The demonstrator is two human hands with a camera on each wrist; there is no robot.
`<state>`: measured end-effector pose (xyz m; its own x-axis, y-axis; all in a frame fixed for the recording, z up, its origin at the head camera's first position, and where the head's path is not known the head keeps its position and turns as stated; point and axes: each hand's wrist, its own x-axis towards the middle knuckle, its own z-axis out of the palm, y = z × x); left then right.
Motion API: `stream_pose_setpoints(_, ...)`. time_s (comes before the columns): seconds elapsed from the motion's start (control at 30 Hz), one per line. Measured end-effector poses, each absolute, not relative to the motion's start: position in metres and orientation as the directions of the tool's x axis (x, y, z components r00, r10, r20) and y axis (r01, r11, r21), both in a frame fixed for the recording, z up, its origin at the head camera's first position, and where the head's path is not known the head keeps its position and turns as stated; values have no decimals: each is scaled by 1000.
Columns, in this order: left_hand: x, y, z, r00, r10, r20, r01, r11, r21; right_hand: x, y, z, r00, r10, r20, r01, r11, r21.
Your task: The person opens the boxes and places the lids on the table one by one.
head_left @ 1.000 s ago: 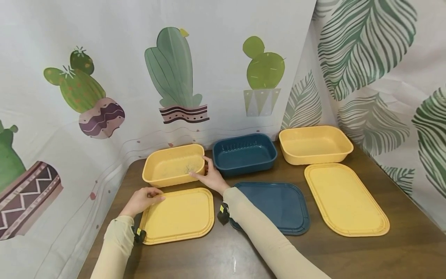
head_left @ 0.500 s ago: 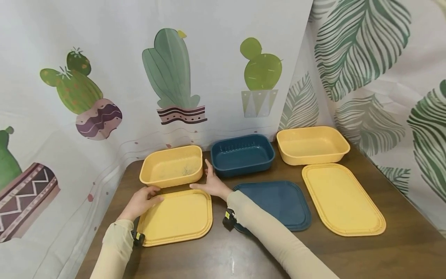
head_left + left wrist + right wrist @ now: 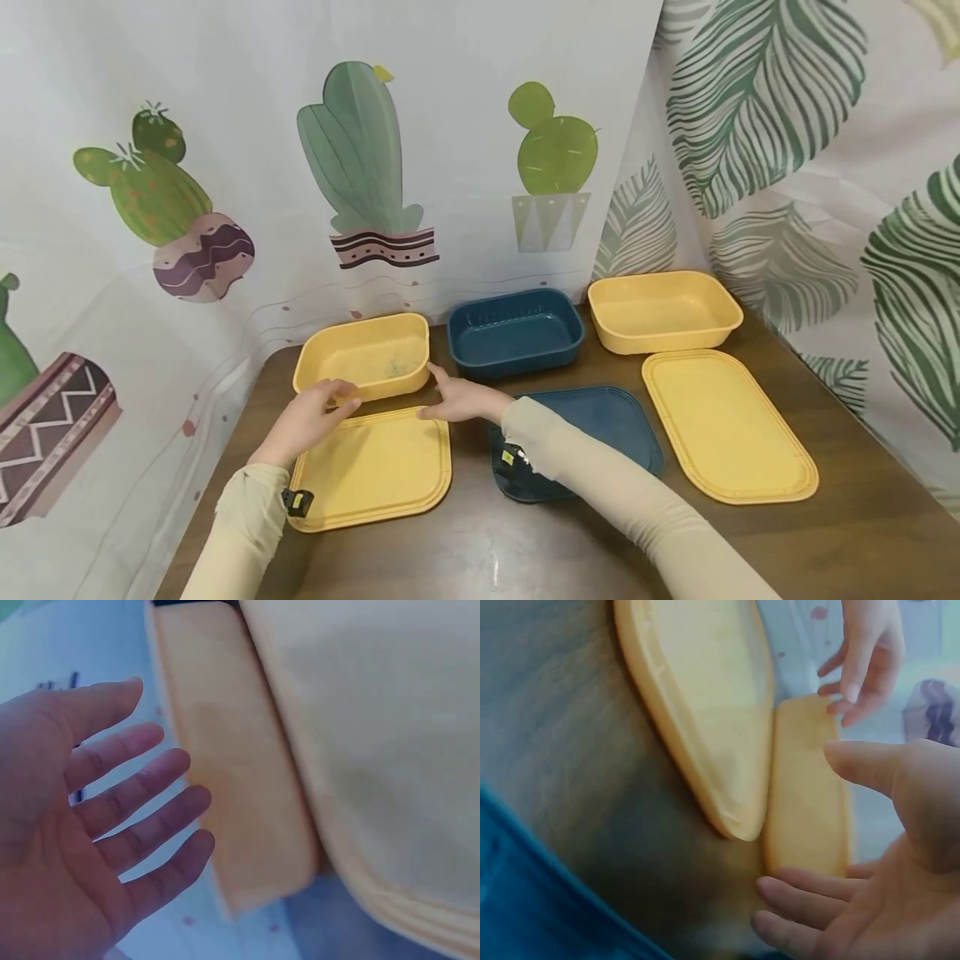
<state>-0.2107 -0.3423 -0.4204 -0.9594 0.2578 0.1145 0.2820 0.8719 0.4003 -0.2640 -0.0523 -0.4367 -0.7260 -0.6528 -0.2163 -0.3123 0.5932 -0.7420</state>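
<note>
In the head view a yellow rectangular container (image 3: 363,367) stands at the back left, with its yellow lid (image 3: 375,467) flat in front of it. My left hand (image 3: 307,421) hovers by the container's front left corner, over the lid's edge; in the left wrist view its fingers are spread and relaxed, holding nothing. By the container's front right corner is my right hand (image 3: 465,398), fingers loosely extended and thumb over the lid's back right corner. In the right wrist view nothing lies between the right fingers (image 3: 795,904) and thumb.
A dark blue container (image 3: 517,333) stands in the middle at the back, its blue lid (image 3: 600,425) in front, partly under the right sleeve. Farther right are another yellow container (image 3: 663,312) and a yellow lid (image 3: 727,425). Printed fabric (image 3: 465,167) hangs behind the brown table (image 3: 420,558).
My right hand has let go of the left yellow container's right end and drawn back toward me. The left hand has lifted slightly and shifted right. The containers and lids stay put.
</note>
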Motion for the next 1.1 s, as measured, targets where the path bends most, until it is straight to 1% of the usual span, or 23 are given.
stream_pose_setpoints(0.1, -212, -333, -401, -950, 275, 146, 310, 876, 370, -262, -42, -417, -718, -666, -200, -405, 634, -659)
stream_pose_setpoints(0.2, -214, -324, -383, -943, 284, 175, 328, 882, 338, -261, -30, -398, -732, -665, -149, -492, 667, -560)
stream_pose_setpoints(0.33, -220, -312, -358, -928, 305, 214, 360, 883, 301, -263, -10, -372, -756, -651, -62, -552, 686, -474)
stream_pose_setpoints(0.5, -227, -298, -327, -892, 329, 310, 413, 872, 263, -266, 20, -340, -798, -599, 66, -568, 711, -415)
stream_pose_setpoints(0.67, -235, -286, -304, -829, 347, 439, 481, 843, 240, -269, 55, -313, -838, -503, 209, -545, 764, -345)
stream_pose_setpoints(0.77, -239, -280, -292, -763, 341, 550, 524, 824, 216, -270, 75, -301, -837, -449, 314, -534, 795, -288)
stream_pose_setpoints(0.87, -242, -272, -279, -650, 313, 692, 578, 795, 184, -269, 94, -292, -808, -388, 443, -512, 834, -204)
stream_pose_setpoints(0.93, -243, -269, -272, -567, 281, 775, 605, 780, 159, -268, 106, -288, -771, -352, 531, -498, 853, -158)
stream_pose_setpoints(1.0, -243, -266, -265, -493, 250, 834, 616, 777, 131, -269, 115, -284, -736, -314, 600, -489, 859, -150)
stream_pose_setpoints(1.07, -242, -264, -260, -447, 217, 868, 607, 787, 115, -269, 123, -282, -715, -277, 642, -487, 856, -173)
stream_pose_setpoints(1.1, -243, -262, -260, -434, 198, 879, 599, 792, 117, -270, 127, -282, -714, -259, 651, -488, 850, -197)
